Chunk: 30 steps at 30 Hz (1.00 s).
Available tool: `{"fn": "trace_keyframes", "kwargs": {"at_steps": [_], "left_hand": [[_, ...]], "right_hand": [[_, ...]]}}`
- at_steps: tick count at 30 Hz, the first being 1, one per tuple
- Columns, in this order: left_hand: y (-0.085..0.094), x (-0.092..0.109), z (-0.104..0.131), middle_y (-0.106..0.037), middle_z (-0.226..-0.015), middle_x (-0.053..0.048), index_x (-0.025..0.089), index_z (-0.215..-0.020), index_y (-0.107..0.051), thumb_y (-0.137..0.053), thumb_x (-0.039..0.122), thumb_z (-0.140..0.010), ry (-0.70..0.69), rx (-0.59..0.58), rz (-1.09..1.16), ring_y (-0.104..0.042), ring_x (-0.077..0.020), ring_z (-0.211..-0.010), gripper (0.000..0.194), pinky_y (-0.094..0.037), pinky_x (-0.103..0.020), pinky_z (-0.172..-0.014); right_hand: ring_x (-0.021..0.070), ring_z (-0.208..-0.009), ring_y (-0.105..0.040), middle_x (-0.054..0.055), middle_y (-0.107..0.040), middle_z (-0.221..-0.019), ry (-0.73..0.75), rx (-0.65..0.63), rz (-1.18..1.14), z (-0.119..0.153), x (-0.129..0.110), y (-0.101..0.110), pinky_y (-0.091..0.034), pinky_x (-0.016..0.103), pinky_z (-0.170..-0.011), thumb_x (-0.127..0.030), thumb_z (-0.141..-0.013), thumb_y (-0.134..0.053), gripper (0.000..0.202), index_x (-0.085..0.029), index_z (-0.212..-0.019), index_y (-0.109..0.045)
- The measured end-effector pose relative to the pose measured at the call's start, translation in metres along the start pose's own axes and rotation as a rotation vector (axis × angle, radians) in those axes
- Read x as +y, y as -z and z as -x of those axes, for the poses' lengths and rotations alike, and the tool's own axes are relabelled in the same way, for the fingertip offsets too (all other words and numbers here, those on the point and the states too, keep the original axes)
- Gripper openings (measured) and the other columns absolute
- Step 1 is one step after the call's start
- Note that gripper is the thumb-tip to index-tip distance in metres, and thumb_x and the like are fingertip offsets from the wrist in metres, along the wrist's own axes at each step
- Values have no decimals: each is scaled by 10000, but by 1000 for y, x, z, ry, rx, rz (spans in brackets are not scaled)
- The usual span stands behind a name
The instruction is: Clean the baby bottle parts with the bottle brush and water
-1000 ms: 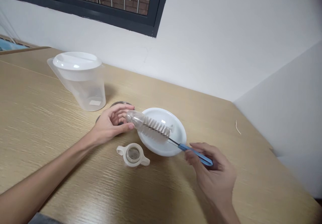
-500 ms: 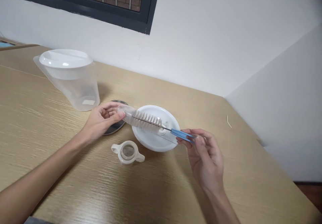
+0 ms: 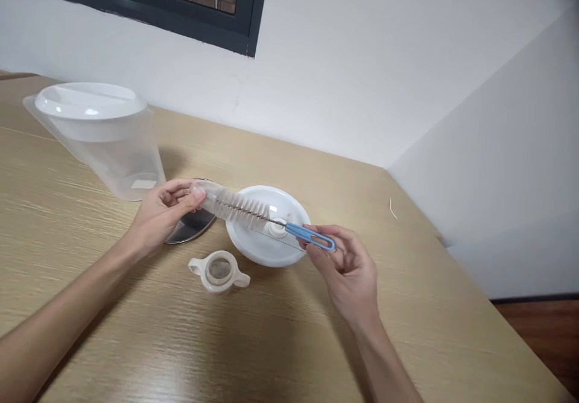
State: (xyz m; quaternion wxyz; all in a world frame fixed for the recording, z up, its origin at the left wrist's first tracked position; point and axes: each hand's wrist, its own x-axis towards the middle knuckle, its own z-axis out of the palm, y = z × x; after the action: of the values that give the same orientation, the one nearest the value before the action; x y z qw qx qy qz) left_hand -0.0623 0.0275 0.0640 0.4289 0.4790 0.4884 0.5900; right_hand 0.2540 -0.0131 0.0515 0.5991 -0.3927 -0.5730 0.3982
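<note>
My left hand (image 3: 156, 213) pinches the whitish, see-through end of a bottle brush (image 3: 244, 210). Whether that end is the brush's tip or a clear covering, I cannot tell. The bristles and twisted wire slant down to the right above a white bowl (image 3: 235, 234). My right hand (image 3: 346, 264) is closed by the brush's blue looped handle, thumb below it and fingers behind. A thin line runs under the bristles to the right fingertips. Inside the bowl lies a small white ring-like piece (image 3: 277, 228). A cream two-handled ring (image 3: 219, 272) rests in front of the bowl.
A translucent pitcher (image 3: 108, 149) with a white lid stands at the left. Behind my left hand lies a dark round disc (image 3: 187, 228) with a shiny rim. A thin pale strip (image 3: 392, 209) lies on the wooden table (image 3: 181, 342) at the right, below the white wall.
The view has turned so everything sits further left. My right thumb has slid from the handle's end towards the brush, and the loop of the handle now shows.
</note>
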Motion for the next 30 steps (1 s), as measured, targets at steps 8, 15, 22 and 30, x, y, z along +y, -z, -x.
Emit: {"fn": "trace_keyframes", "kwargs": {"at_steps": [8,15,22,30], "left_hand": [[1,-4,-1,-803,-1077,-96,201,-1134,-758,-950,480,-685,-17,-19,2,-743,-234,-1015,562,-610,-328,-896],[2,-4,1,-805,-1078,-99,196,-1115,-765,-966,465,-657,17,22,-34,-748,-242,-994,568,-620,-345,-914],[-5,11,7,-820,-1054,-79,189,-1061,-781,-979,433,-640,60,-22,-121,-746,-207,-931,525,-616,-287,-856],[-9,20,13,-817,-1141,-84,209,-1021,-782,-961,489,-631,8,-1,-211,-759,-245,-968,513,-640,-369,-927]], "right_hand": [[199,-919,-812,54,-822,-1102,-27,-7,-32,-3,-2,-1,-681,379,-888,-222,-838,-848,348,-250,-1139,-678],[209,-919,-796,94,-797,-1174,-78,43,-90,-3,3,1,-671,382,-834,-330,-918,-773,271,-224,-1147,-674],[183,-801,-761,42,-773,-1016,-206,160,-138,-6,8,1,-611,271,-591,-360,-831,-845,346,-209,-1071,-647],[151,-680,-722,-16,-731,-877,-188,200,-122,-7,4,0,-541,219,-475,-327,-794,-851,358,-223,-998,-576]]}}
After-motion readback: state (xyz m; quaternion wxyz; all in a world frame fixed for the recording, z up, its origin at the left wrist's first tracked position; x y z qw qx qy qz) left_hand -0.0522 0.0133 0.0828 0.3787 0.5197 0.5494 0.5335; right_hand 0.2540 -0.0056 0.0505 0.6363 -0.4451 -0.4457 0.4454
